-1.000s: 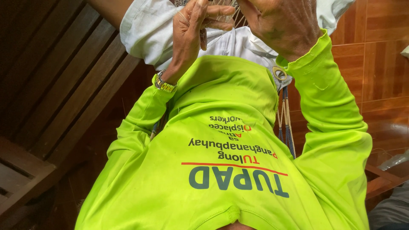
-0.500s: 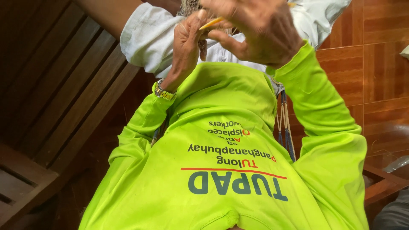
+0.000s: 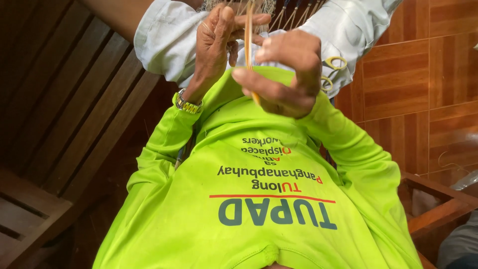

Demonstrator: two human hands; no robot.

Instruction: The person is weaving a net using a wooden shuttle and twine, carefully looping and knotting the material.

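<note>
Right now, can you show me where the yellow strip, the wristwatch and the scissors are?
yellow strip (image 3: 248, 45), head view, on its upright middle part between the two hands.
wristwatch (image 3: 188, 105), head view, on the metal band around the left wrist.
scissors (image 3: 334, 63), head view, on the upper yellow handle loop against the white cloth.

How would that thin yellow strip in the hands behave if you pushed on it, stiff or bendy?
Probably bendy: the yellow strip is thin and narrow. Likely light, since the left hand and right hand pinch it with fingertips only. It may snap if folded sharply.
</note>
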